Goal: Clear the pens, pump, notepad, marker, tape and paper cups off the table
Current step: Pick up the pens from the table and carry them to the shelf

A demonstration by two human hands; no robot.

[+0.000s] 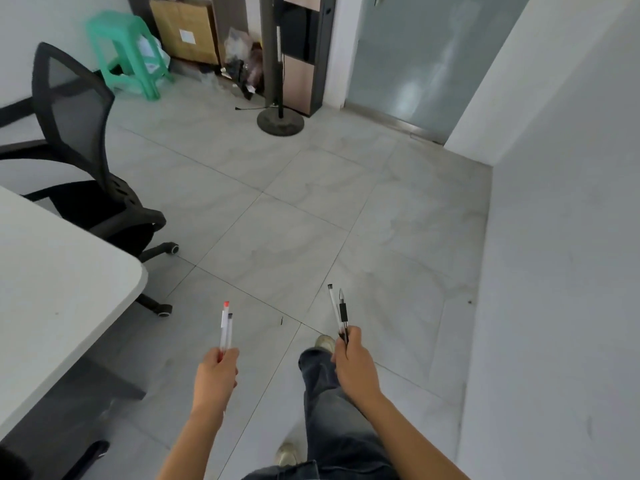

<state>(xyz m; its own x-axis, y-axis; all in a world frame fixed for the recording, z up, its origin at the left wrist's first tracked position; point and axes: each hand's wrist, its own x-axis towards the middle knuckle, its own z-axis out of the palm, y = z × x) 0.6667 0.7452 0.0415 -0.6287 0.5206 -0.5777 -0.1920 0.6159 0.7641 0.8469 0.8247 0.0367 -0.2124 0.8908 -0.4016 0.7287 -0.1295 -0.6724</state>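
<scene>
Left hand (215, 370) gripping pens (225, 329), right hand (353, 362) likewise — perhaps two each

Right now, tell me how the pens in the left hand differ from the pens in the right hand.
The left-hand pens are pale, one with a red cap end; the right-hand pens include a clear pen with a dark end and one with a black grip. The left pair stands nearly upright, while the right pair leans left. Both are pairs, pointing up and away, clamped in the left hand and right hand.
</scene>
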